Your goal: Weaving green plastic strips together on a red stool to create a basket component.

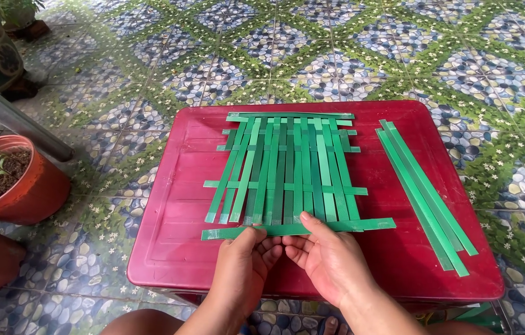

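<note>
Strip (296, 228) (green, one) pinched by two hands: left (245, 263), right (330, 257).

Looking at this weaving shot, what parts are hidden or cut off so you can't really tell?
- Head view: middle of the bottom cross strip, covered by the left hand and right hand.
- Table legs, hidden under its red top.
- Flowerpots, cut off by the left edge.
- Spare strips: they overlap, so the count is unclear.
</note>
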